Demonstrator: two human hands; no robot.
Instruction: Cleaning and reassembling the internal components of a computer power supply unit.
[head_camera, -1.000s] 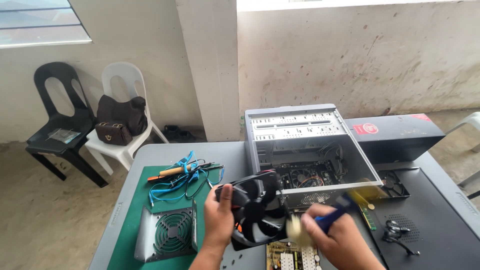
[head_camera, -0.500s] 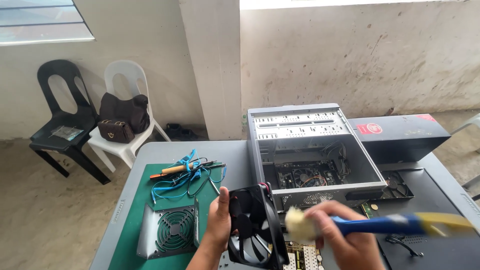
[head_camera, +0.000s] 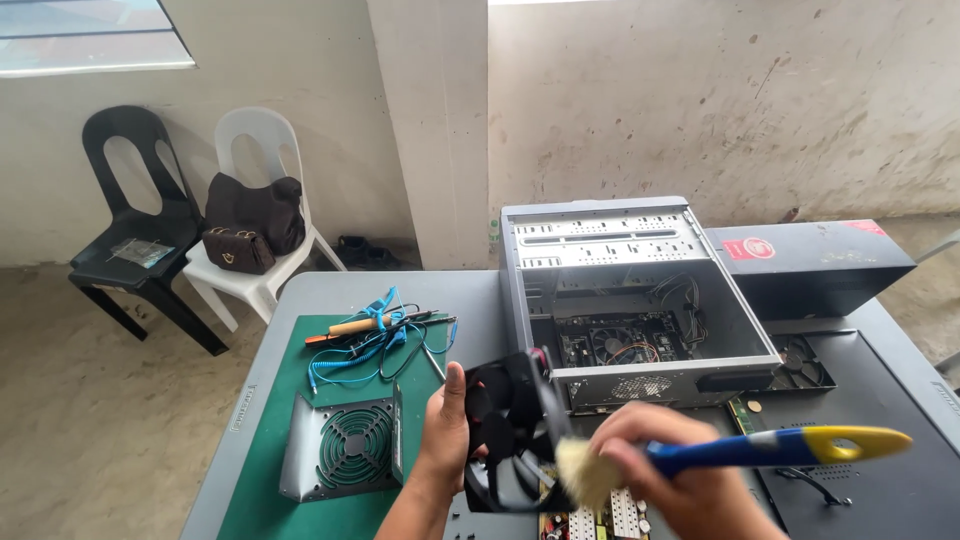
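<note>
My left hand (head_camera: 443, 440) grips a black computer case fan (head_camera: 510, 430), held on edge above the table's near side. My right hand (head_camera: 665, 475) is closed on a paintbrush with a blue and yellow handle (head_camera: 780, 448); its pale bristles (head_camera: 578, 470) touch the fan's lower right side. Just behind the fan stands an open grey computer case (head_camera: 630, 300) with a motherboard inside.
A grey power supply unit (head_camera: 342, 447) lies on a green mat (head_camera: 270, 470) at the left, with blue cables and a screwdriver (head_camera: 375, 330) behind it. A black side panel (head_camera: 810, 265) lies at the right. Two plastic chairs (head_camera: 190, 215) stand beyond the grey table (head_camera: 330, 290), one bearing bags.
The fan has turned from facing me to standing on edge. My right hand swung the brush so its handle points right and the bristles meet the fan.
</note>
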